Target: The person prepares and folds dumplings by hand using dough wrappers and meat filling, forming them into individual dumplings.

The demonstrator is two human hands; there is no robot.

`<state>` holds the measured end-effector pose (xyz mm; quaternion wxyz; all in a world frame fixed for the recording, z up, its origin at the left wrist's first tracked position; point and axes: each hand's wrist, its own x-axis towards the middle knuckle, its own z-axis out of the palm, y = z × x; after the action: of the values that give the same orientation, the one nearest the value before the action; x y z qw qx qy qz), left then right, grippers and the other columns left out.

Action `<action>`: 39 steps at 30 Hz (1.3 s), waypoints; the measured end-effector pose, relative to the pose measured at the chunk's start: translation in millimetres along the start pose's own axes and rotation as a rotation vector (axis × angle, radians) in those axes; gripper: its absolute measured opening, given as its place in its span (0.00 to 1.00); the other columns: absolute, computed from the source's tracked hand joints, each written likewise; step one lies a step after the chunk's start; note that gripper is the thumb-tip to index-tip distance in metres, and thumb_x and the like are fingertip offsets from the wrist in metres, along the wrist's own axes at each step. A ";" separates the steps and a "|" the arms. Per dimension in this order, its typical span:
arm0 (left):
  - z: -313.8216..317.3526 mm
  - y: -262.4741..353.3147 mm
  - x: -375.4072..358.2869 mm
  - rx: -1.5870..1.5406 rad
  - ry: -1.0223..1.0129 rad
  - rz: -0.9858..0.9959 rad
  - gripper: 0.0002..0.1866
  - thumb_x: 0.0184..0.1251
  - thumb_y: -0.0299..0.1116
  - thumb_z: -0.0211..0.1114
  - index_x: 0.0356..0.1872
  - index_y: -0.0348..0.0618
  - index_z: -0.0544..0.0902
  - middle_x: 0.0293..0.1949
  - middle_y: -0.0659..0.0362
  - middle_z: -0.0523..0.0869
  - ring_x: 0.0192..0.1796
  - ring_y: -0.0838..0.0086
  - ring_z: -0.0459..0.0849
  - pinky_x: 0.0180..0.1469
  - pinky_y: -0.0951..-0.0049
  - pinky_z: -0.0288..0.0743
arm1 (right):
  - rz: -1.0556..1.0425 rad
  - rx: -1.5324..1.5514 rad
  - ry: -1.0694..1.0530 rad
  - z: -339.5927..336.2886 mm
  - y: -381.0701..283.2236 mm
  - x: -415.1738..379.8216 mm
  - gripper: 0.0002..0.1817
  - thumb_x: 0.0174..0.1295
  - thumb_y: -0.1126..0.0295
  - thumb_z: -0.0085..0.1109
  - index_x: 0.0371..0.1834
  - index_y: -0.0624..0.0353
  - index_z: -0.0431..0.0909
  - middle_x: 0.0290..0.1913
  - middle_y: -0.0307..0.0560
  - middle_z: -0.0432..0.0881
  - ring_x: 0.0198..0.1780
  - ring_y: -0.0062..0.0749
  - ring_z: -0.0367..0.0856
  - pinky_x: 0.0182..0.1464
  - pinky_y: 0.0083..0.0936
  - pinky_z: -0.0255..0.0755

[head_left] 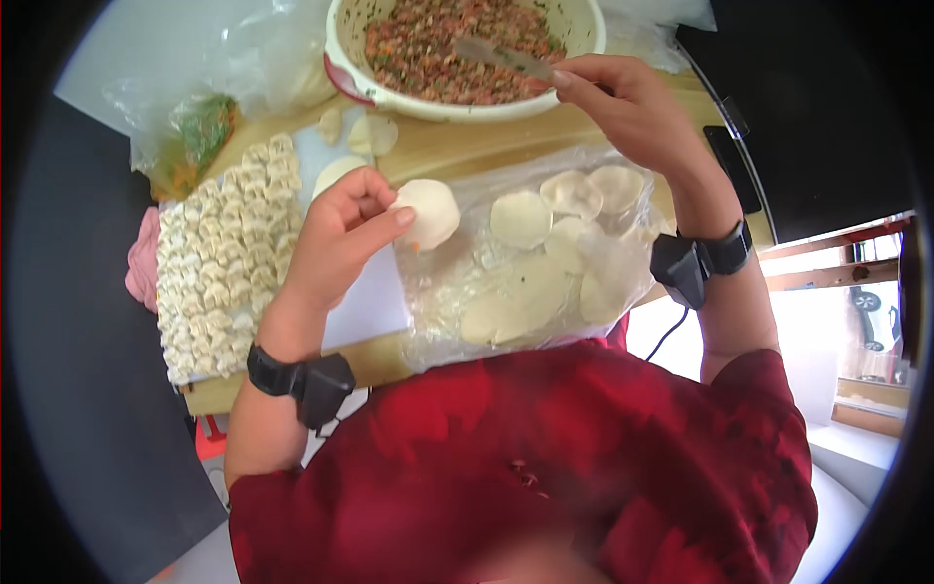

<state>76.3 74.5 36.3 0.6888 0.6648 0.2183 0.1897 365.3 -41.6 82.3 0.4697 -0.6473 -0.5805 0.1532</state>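
Note:
Between the thumb and fingers of my left hand (342, 232) is a round, pale dumpling wrapper (431, 212), held above the worktop. My right hand (628, 109) grips a flat-bladed spreader (501, 56) by its handle end, and the blade lies over the minced filling (418, 49). That filling, flecked with orange and green, sits in a large white bowl (467, 109) at the far side. Below my right hand, several loose wrappers (521, 219) are spread on a clear plastic sheet (438, 326), some overlapping.
Rows of folded dumplings (229, 243) fill a board at the left. A plastic bag with greens (206, 127) stands behind them, and a pink cloth (143, 258) hangs by the left edge. A dark phone-like slab (732, 165) rests at the table's right edge.

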 end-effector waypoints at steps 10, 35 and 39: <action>10.0 -1.0 18.7 -0.586 0.221 -0.137 0.19 0.74 0.33 0.57 0.60 0.36 0.71 0.56 0.50 0.81 0.59 0.65 0.81 0.61 0.64 0.77 | -0.062 -0.764 -0.040 19.2 36.9 87.9 0.07 0.53 0.73 0.57 0.31 0.61 0.84 0.31 0.55 0.84 0.37 0.54 0.81 0.42 0.43 0.75; 21.1 0.0 43.6 -0.698 0.353 -0.201 0.20 0.75 0.33 0.55 0.62 0.32 0.70 0.59 0.49 0.79 0.60 0.64 0.80 0.62 0.63 0.77 | -0.089 -0.433 -0.284 19.2 21.2 67.7 0.08 0.52 0.72 0.64 0.33 0.64 0.85 0.28 0.49 0.85 0.30 0.37 0.84 0.38 0.30 0.77; 20.0 -0.3 43.2 -0.687 0.341 -0.202 0.20 0.76 0.33 0.54 0.62 0.31 0.69 0.59 0.48 0.79 0.61 0.63 0.80 0.63 0.62 0.77 | 0.200 -0.224 -0.388 17.0 16.2 72.0 0.09 0.55 0.72 0.64 0.35 0.66 0.85 0.27 0.43 0.84 0.29 0.27 0.82 0.36 0.24 0.75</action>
<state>123.4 81.7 34.4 0.8402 0.3296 0.3177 0.2908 382.6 32.1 85.9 0.2574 -0.7079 -0.6063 0.2550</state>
